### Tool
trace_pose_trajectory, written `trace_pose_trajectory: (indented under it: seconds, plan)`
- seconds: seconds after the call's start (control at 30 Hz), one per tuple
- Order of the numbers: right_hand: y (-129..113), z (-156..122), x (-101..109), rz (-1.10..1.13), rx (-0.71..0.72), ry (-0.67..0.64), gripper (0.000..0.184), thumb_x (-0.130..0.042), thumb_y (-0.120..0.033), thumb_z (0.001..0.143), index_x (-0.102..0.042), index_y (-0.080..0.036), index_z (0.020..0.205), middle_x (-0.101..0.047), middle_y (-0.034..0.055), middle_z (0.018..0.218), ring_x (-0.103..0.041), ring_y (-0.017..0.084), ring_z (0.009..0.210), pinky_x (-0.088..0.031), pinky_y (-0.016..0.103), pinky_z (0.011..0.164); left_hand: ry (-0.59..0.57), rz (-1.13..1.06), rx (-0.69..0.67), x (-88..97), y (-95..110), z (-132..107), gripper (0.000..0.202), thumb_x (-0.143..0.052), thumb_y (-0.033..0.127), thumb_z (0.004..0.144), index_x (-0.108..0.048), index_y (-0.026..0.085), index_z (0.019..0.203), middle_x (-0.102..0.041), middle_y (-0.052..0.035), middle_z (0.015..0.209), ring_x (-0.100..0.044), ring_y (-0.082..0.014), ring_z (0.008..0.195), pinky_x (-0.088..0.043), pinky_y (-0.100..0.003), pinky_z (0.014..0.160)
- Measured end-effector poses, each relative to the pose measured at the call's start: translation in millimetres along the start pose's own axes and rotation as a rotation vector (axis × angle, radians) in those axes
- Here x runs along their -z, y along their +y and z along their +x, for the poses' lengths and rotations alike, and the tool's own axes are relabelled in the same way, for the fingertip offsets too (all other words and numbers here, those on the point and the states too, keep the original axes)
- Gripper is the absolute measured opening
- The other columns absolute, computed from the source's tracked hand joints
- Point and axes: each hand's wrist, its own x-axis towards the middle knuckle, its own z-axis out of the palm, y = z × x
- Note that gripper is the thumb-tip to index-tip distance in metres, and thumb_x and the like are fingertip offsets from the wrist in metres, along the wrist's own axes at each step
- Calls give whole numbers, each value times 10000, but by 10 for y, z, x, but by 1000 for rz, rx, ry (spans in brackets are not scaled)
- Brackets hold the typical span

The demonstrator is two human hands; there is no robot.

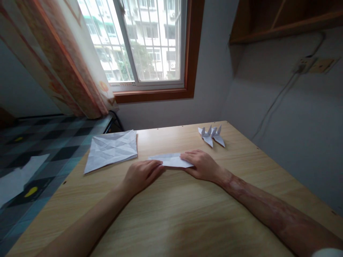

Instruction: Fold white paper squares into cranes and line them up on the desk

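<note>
A folded sheet of white paper (173, 160) lies on the wooden table between my hands. My left hand (143, 174) pinches its left end, thumb and fingers pressed together at the near edge. At the right end, my right hand (200, 165) grips the paper, fingers on top and thumb at the near edge. Two white folded paper figures (212, 135) with pointed tips stand side by side beyond my right hand. To the left, creased white paper sheets (112, 150) lie flat, stacked near the table's far left corner.
The table (171, 214) has a light wood top. A bed with a checked cover (53, 137) and white paper (21, 176) on it stands to the left. Behind are a window (150, 46) and curtain (66, 53); a cable (276, 98) hangs on the right wall.
</note>
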Motion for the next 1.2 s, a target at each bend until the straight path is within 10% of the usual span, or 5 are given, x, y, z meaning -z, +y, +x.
trace_pose_trajectory:
  seconds: [0.2,0.47,0.77,0.97,1.2]
  plan:
    - [53,-5,-18,296,-216,138,372,-545,-442,1123,-791,-231,940,-820,75,932,-757,275,942,-595,433,951,19,-272,229,0,-72,20,308,-666,518,1051,-801,242,1068,-843,-20,918,-756,-184,764,-568,-255,685]
    - [66,40,-74,859,-429,110,358,-721,-531,992,-744,-204,1137,-784,42,930,-744,239,844,-603,330,732,187,-811,582,-158,-25,83,471,-796,605,925,-713,207,1161,-791,-31,882,-732,-211,725,-585,-293,604]
    - [168,43,-114,112,-292,220,146,-787,-202,914,-655,-205,852,-663,49,943,-610,238,935,-486,361,859,124,-92,107,-130,42,79,399,-677,375,1041,-654,252,1420,-672,-128,1544,-644,-337,1411,-518,-553,1213]
    - [111,41,-78,45,-231,161,154,-815,-246,925,-676,-202,975,-706,93,1049,-638,289,1012,-526,424,921,-232,-115,-196,-92,175,78,425,-563,347,1131,-615,279,1547,-666,-86,1598,-633,-298,1466,-522,-510,1228]
    - [32,28,-29,67,-42,73,474,-806,-305,973,-661,-188,1409,-744,157,1378,-681,347,1269,-542,521,1120,-313,-146,-214,-54,104,67,517,-582,385,1124,-542,267,1626,-570,-90,1695,-555,-303,1554,-464,-526,1297]
